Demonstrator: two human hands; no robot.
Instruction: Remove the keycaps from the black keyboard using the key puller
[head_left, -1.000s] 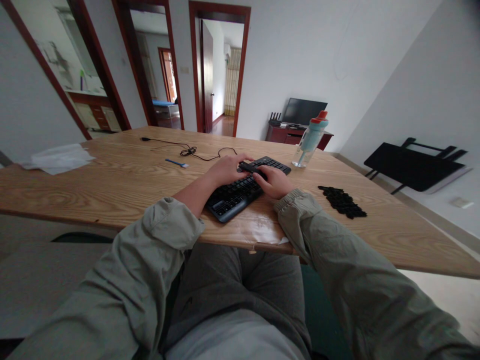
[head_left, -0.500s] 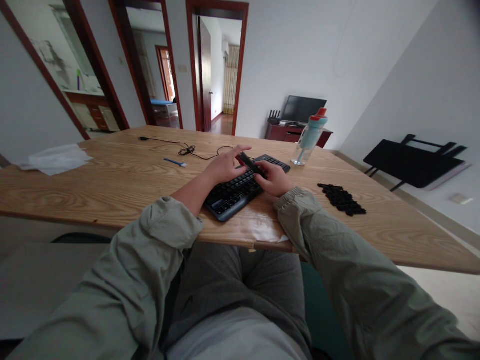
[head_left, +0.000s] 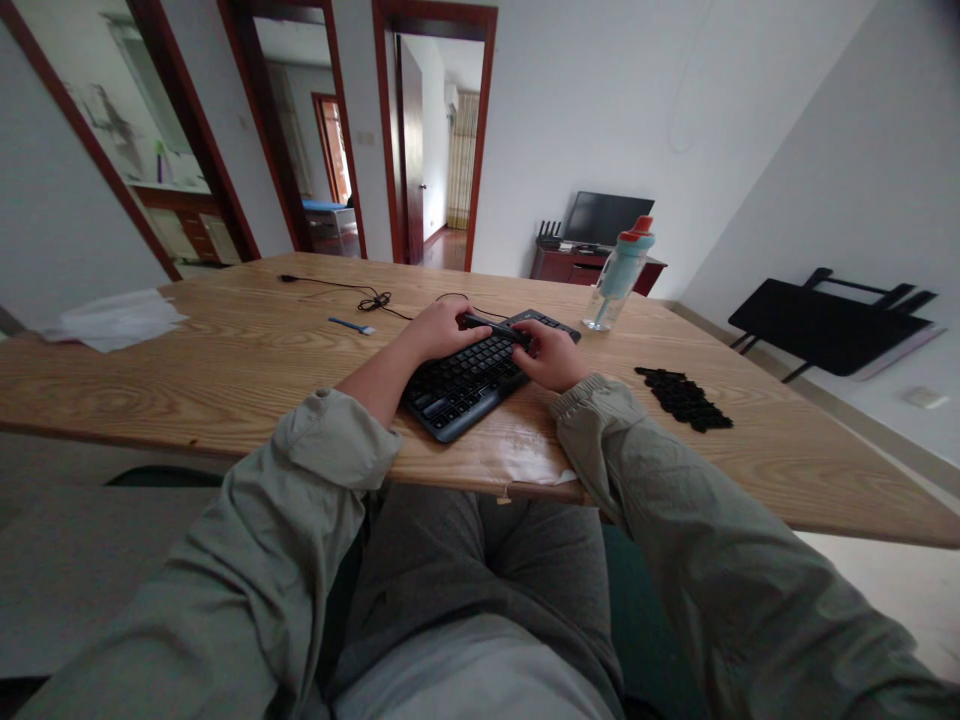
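A black keyboard (head_left: 465, 395) lies at a slant on the wooden table in front of me. Above its far part I hold a slim, dark, bar-like object (head_left: 495, 325), too small and dark to name. My left hand (head_left: 442, 332) is closed round its left end, with the thumb along the near side. At the other end, my right hand (head_left: 553, 357) pinches it between thumb and fingers. Some of the keyboard is hidden beneath both hands. To the right of my right hand lies a flat cluster of small black pieces (head_left: 684, 398) that look like loose keycaps.
A thin black cable (head_left: 375, 300) runs across the table behind my left hand. Near it lies a small blue-handled brush (head_left: 350, 325). White tissue (head_left: 112, 320) rests at the far left. A clear bottle with a red lid (head_left: 619, 275) stands behind the keyboard at right.
My left hand has gone from fingers spread at the dark bar to closed round its end. The bar has turned to lie flatter, pointing more from left to right.
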